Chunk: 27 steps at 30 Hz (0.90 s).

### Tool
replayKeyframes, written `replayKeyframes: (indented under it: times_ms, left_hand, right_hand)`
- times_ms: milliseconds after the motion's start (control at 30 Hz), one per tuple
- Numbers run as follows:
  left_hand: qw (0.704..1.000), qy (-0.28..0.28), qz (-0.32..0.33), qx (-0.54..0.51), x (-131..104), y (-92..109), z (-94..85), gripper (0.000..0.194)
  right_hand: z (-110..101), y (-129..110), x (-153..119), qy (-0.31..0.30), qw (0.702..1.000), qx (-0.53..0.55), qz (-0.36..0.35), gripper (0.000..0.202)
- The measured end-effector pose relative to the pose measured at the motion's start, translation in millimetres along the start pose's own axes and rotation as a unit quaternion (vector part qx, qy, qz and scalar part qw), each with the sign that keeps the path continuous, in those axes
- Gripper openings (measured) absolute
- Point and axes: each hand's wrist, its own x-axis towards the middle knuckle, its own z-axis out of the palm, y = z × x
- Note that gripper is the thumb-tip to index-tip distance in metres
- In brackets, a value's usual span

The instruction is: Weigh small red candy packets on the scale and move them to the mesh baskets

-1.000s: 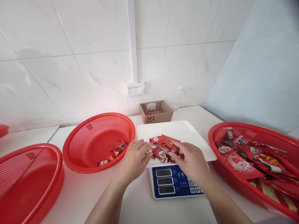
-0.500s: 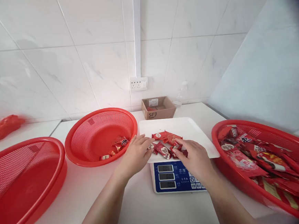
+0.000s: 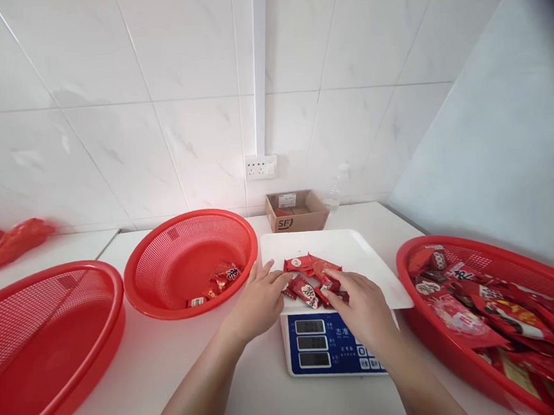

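Several small red snack packets (image 3: 306, 292) lie in a loose heap on the white tray (image 3: 368, 270) of a digital scale (image 3: 336, 343). My left hand (image 3: 259, 298) hovers at the tray's left front corner, fingers spread, with its fingertips at the left side of the heap; no packet shows in its grasp. On the right side of the heap, my right hand (image 3: 363, 298) has its thumb and index finger around a red packet (image 3: 330, 284). The palm side of that hand is hidden. Digits on the scale's displays are too faint to read surely.
A red basket (image 3: 141, 276) behind my left hand holds a few packets; another red basket (image 3: 116, 322) stands far left. The right basket (image 3: 409, 306) is heaped with red packets. Behind the scale are a cardboard box (image 3: 302, 221) and a clear bottle (image 3: 337, 187).
The whole view has shifted downward slightly as the camera tilted. My left hand has drawn a little away from the packets; my right hand stays at the heap's right side.
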Motion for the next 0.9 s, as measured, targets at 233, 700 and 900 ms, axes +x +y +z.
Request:
replayKeyframes:
  times_ms: [233, 700, 900]
  left_hand:
    - [1.0, 0.011, 0.018, -0.011, 0.9, -2.0, 3.6, 0.05]
    - [0.99, 0.137, -0.036, 0.004, 1.2, -12.0, -8.4, 0.038]
    - [0.962, 0.097, -0.243, -0.077, -17.7, -28.4, -36.9, 0.044]
  right_hand:
    - [6.3, -6.7, 5.0, -0.004, 1.0, 0.027, -0.013, 0.03]
    - [-13.5, 8.7, -31.0, 0.17, 0.984, 0.048, 0.006, 0.028]
    - [-7.3, 51.7, -106.6, 0.193, 0.981, 0.019, -0.011, 0.023]
